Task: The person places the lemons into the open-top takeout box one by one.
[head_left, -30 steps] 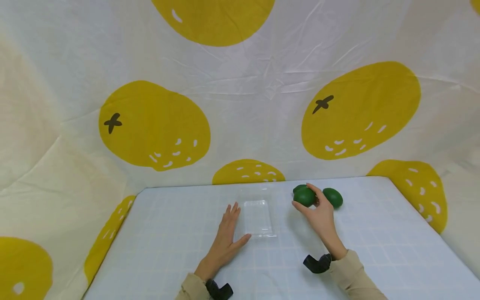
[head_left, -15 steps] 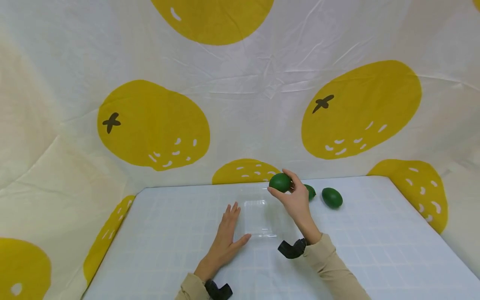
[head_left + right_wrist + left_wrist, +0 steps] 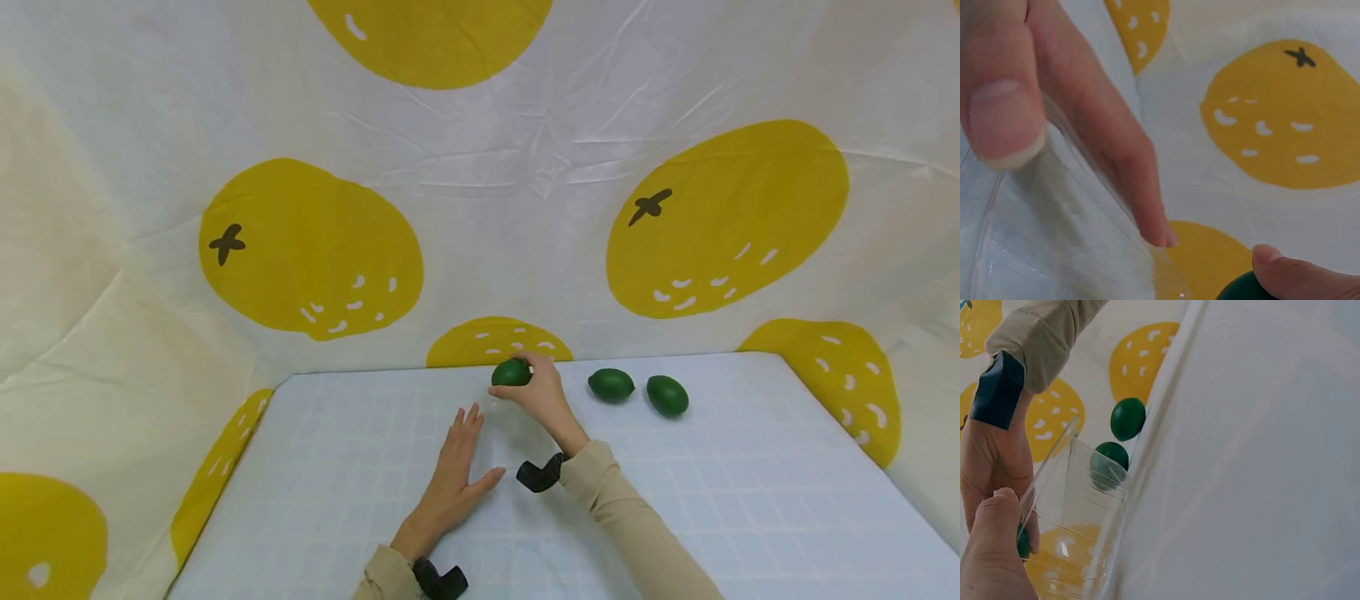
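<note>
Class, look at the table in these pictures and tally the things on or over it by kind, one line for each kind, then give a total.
Green avocados: 3 (one held by the right hand at, two lying on the table at and)
Clear plastic containers: 1, beside the left hand
Total: 4

The clear rectangular plastic tray [image 3: 1079,512] looks thin, glossy and ridged. The three dark green oval fruits [image 3: 611,384] have a smooth, faintly shiny skin. The lemon-printed white cloth backdrop [image 3: 480,208] is matt and creased. The pale checked bench cover [image 3: 750,500] looks smooth.
</note>
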`<act>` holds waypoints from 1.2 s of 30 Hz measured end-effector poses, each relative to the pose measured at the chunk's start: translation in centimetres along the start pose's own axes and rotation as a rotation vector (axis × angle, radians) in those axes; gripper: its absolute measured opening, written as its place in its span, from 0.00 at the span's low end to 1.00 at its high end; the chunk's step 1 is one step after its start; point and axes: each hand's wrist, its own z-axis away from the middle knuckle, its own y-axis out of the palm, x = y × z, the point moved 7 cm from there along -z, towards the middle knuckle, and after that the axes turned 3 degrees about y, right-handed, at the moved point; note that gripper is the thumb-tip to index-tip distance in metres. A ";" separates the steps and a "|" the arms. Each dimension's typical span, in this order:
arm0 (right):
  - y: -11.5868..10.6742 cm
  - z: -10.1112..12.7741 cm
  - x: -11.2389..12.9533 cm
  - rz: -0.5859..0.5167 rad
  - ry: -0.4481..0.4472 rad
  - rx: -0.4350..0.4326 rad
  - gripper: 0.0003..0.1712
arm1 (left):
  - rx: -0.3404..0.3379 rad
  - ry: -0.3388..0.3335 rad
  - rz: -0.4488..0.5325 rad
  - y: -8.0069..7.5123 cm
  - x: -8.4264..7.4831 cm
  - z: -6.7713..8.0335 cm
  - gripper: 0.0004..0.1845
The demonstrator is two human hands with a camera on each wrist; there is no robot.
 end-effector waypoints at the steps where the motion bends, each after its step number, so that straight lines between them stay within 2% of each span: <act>1: 0.4 -0.1 -0.3 0.018 0.004 0.008 0.39 | 0.001 0.000 0.001 0.0 0.0 0.0 0.45; 6: 1.8 -0.3 -1.5 0.084 0.036 0.038 0.36 | 0.008 -0.013 -0.003 0.1 0.0 0.1 0.45; 13: 3.1 0.3 -2.5 0.156 0.065 0.078 0.33 | -0.022 0.013 0.009 0.2 -0.1 0.1 0.44; 19: 3.3 0.6 -3.1 0.175 0.049 0.081 0.35 | -0.022 0.022 0.017 0.2 -0.1 -0.1 0.42; 21: 3.5 0.7 -3.2 0.184 0.035 0.081 0.35 | -0.011 0.007 0.020 0.2 -0.1 -0.1 0.42; 27: 3.9 0.9 -3.1 0.205 0.002 0.062 0.35 | 0.000 -0.009 0.039 0.1 0.0 -0.1 0.41; 36: 4.2 1.4 -2.5 0.281 -0.053 -0.017 0.32 | -0.025 0.036 0.022 0.0 -0.1 -0.2 0.41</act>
